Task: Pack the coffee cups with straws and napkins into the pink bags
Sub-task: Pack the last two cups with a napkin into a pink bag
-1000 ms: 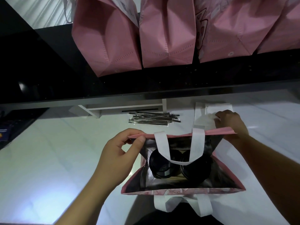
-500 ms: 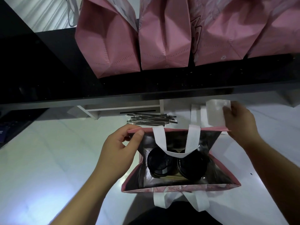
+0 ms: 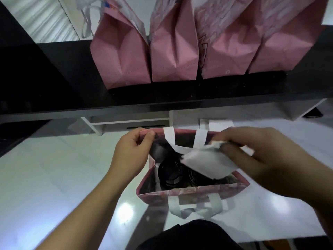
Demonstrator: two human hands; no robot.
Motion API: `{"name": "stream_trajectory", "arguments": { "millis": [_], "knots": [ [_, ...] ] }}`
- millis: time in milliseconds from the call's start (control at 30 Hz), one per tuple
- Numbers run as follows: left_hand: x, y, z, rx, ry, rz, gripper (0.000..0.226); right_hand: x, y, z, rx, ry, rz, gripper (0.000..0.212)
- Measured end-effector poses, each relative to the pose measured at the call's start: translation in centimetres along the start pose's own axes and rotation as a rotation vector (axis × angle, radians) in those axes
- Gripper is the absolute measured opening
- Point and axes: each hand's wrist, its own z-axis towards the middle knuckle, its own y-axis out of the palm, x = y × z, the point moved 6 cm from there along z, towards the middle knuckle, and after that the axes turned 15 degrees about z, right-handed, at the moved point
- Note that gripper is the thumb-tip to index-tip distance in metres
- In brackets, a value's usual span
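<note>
An open pink bag [image 3: 191, 193] with white handles stands on the white counter in front of me. Inside it I see two coffee cups with black lids [image 3: 171, 173], the right one partly hidden. My left hand [image 3: 132, 152] pinches the bag's far left rim and holds it open. My right hand [image 3: 266, 157] grips a white napkin [image 3: 207, 163] over the bag's mouth, above the cups. The straws are hidden behind the bag.
Several pink bags [image 3: 173, 44] stand in a row on the black shelf [image 3: 162, 94] above the counter. A stack of white napkins [image 3: 218, 122] lies just behind the open bag. The white counter [image 3: 45, 177] stretches to the left.
My right hand has lifted a napkin from the stack behind the bag and brought it over the bag's opening. My left hand keeps holding the rim.
</note>
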Motion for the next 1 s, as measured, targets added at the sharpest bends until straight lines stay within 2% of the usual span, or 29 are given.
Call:
{"name": "stream_trajectory", "arguments": {
  "millis": [67, 133, 267, 400, 433, 500, 633, 700, 733, 833, 1000],
  "knots": [
    [0.1, 0.2, 0.1, -0.003, 0.004, -0.004, 0.022, 0.1, 3.7, 0.8, -0.176, 0.041, -0.229, 0.026],
    [0.2, 0.3, 0.2, -0.013, 0.009, 0.011, 0.022, 1.0, 7.1, 1.5, -0.223, 0.069, -0.362, 0.023],
    [0.3, 0.5, 0.3, -0.023, 0.014, -0.003, 0.022, 3.5, 10.3, 3.5, -0.186, 0.169, -0.452, 0.027],
    [0.1, 0.4, 0.4, -0.039, 0.007, 0.010, 0.022, 4.3, 9.2, 4.9, 0.009, 0.163, -0.535, 0.033],
    [0.0, 0.3, 0.4, -0.041, 0.007, 0.013, 0.022, 4.1, 9.3, 4.9, 0.024, 0.137, -0.553, 0.034],
    [0.0, 0.4, 0.4, -0.047, 0.010, 0.010, 0.021, 3.8, 10.4, 4.7, -0.054, 0.087, -0.581, 0.036],
    [0.2, 0.5, 0.4, -0.052, 0.009, -0.002, 0.021, 4.9, 14.2, 4.1, -0.383, 0.136, -0.593, 0.032],
    [0.4, 0.5, 0.2, -0.059, 0.013, 0.002, 0.022, 5.6, 14.9, 4.1, -0.447, 0.171, -0.587, 0.023],
    [0.6, 0.5, 0.2, -0.064, 0.017, 0.004, 0.022, 5.8, 14.9, 4.1, -0.447, 0.178, -0.558, 0.021],
    [0.8, 0.4, -0.1, -0.088, 0.019, 0.009, 0.022, 5.1, 13.9, 4.1, -0.390, 0.157, -0.437, 0.034],
    [0.4, 0.0, -0.7, -0.122, -0.008, -0.042, 0.019, 3.3, 9.6, 2.3, -0.238, 0.162, -0.164, 0.032]
  ]
}}
